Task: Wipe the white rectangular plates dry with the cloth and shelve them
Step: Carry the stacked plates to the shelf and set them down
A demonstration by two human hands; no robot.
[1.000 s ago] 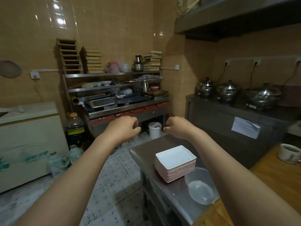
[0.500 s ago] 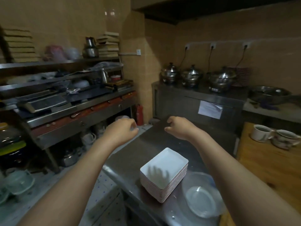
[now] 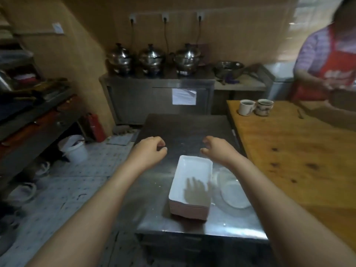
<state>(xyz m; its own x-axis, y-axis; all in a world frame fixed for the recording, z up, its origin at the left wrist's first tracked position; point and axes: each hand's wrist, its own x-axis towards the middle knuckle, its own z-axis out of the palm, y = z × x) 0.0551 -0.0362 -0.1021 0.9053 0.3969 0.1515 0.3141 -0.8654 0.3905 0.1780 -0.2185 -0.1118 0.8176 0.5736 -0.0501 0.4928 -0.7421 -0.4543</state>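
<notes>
left hand (image 3: 149, 151): held out palm down over the steel table (image 3: 183, 128), fingers loosely curled under, gripping nothing.
right hand (image 3: 218, 151): level with the left hand and apart from it, also palm down, fingers loosely bent with the thumb set off, empty.
stack of white rectangular plates (image 3: 189, 170): on the steel table, nearer the person than both hands, between the two wrists and closer to the right forearm; a hand's shadow lies across the top plate.
clear round dish (image 3: 234, 191): just right of the stack, partly under the right forearm.
wooden table (image 3: 289, 151): to the right of the right hand, butted against the steel table.
white mug (image 3: 246, 107) and patterned mug (image 3: 264, 107): beyond the right hand, side by side on the wooden table's far corner.
steel pots (image 3: 152, 58): three in a row, well beyond both hands, on a counter by the wall.
white bucket (image 3: 74, 149): on the floor, left of the left hand.
other person (image 3: 327, 64): far right of the right hand, in a red apron, blurred.
</notes>
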